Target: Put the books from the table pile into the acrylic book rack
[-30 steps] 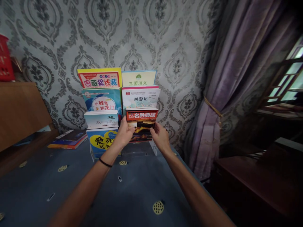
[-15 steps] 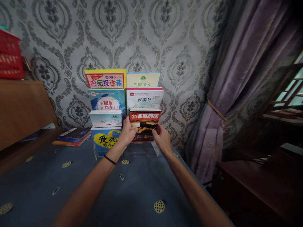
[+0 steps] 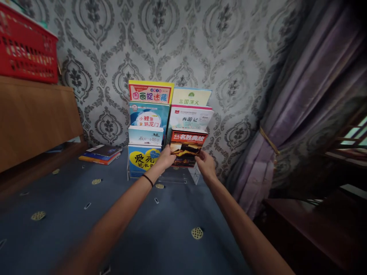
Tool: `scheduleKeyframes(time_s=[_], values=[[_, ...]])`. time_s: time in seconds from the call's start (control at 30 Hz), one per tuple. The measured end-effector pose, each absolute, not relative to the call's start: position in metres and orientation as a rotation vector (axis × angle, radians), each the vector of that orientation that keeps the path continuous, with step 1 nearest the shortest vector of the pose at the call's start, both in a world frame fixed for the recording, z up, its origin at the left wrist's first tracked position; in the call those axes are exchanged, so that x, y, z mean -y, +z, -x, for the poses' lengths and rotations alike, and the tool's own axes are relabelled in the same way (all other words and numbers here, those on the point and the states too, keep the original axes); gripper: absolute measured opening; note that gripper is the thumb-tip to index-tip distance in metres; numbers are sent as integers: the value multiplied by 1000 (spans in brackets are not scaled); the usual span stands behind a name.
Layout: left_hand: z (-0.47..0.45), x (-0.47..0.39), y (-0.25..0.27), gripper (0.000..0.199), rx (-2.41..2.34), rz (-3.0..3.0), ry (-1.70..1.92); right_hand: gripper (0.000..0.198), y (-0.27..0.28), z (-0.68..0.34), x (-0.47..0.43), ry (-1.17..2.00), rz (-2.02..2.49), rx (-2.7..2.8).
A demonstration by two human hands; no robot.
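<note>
Clear rack (image 3: 196, 176): stood on the blue tablecloth (image 3: 129, 229) before the patterned wall (image 3: 237, 76), with books stepped in two columns.
Red-and-black book (image 3: 188, 148): held facing forward at the lowest filled tier of the rack's right column, in front of the white book (image 3: 190, 117); whether its lower edge is borne by the rack cannot be told.
Left hand (image 3: 166, 158): clamped on the held book's left edge, the thumb laid on the cover; a black band (image 3: 148, 180) is worn at the wrist.
Right hand (image 3: 206, 166): pinched on the same book's lower right edge.
Rack's right column, top: filled by a pale yellow book (image 3: 189, 98).
Rack's left column: filled, from the top, by a yellow-edged book (image 3: 150, 93), a blue book with a white circle (image 3: 149, 114), a pale blue book (image 3: 145, 136) and a yellow-heart book (image 3: 140, 159), the last partly covered by the left hand.
Left of the rack: a book pile (image 3: 100, 154) is laid flat; beyond it, a red basket (image 3: 27, 46) is set on a wooden cabinet (image 3: 37, 118).
Right of the rack: a purple curtain (image 3: 258, 179) is gathered by a tie (image 3: 269, 140).
</note>
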State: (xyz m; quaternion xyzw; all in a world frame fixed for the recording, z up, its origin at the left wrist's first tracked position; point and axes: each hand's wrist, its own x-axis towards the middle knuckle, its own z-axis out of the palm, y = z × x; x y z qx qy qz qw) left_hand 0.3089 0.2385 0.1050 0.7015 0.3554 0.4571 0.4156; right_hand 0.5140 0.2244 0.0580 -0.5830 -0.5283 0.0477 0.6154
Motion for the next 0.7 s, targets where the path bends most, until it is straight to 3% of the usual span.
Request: scheduleKeyframes(time_s=[0.47,0.7], values=[[-311,-247,108,50,-1006,-1826,1133,30,73,-514,-222,155,1391,1179],[-322,-248,113,75,-1070,-1884,1233,35,97,-511,-229,72,1306,1173]])
